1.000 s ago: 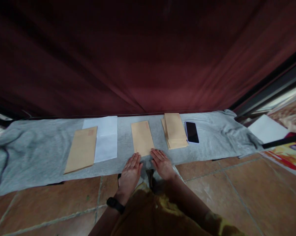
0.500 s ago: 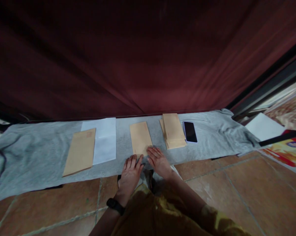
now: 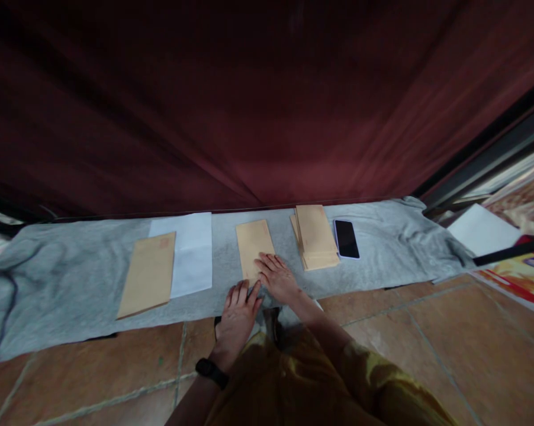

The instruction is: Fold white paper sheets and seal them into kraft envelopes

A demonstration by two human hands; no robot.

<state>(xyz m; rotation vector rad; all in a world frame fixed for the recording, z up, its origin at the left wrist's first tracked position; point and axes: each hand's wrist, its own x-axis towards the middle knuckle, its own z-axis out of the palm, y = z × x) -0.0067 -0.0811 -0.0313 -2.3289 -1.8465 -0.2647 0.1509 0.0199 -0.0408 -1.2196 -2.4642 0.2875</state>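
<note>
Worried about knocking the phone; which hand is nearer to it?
Right. The right hand rests on the middle envelope, left of the phone; the left hand is farther left.

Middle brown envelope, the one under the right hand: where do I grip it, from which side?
Likely its left long edge, coming from the left with the left hand, thumb beneath: the brown envelope lies flat on the grey cloth, that edge is mostly uncovered, and a gap separates it from the white sheet. The right hand covers its near right part.
</note>
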